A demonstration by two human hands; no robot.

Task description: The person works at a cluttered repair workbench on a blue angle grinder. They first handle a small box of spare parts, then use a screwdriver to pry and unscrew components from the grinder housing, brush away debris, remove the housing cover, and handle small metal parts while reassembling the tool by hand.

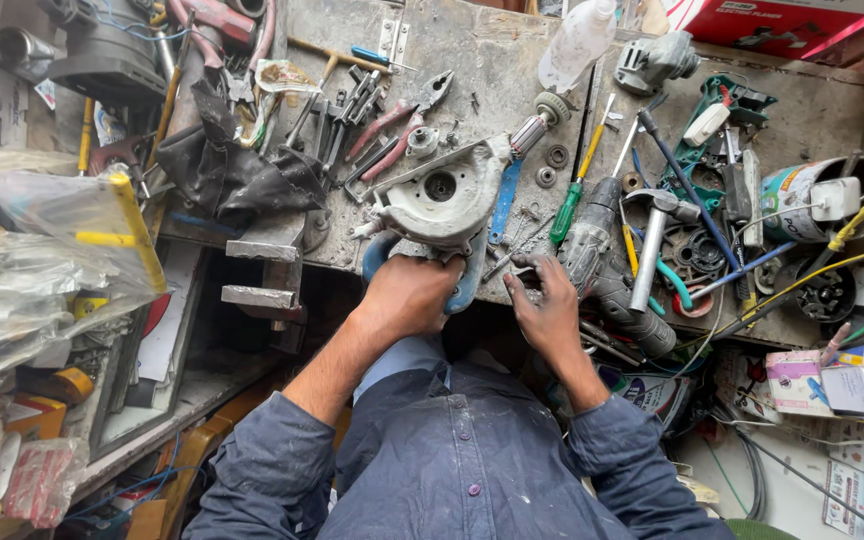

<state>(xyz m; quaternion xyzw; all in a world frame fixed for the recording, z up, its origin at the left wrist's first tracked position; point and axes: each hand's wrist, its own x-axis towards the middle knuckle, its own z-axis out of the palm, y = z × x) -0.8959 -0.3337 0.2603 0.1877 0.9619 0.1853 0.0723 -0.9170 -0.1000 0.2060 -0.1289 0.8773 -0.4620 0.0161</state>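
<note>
Head view: the person's left hand (407,295) is gripping the blue handle of a stripped grey power-tool housing (442,200) at the bench's near edge, fingers closed around it. Right hand (549,305) is resting half-open, fingertips picking at small parts beside it. Keeping that housing pinned flat probably helps; the armature (537,125) is lying further back.
</note>
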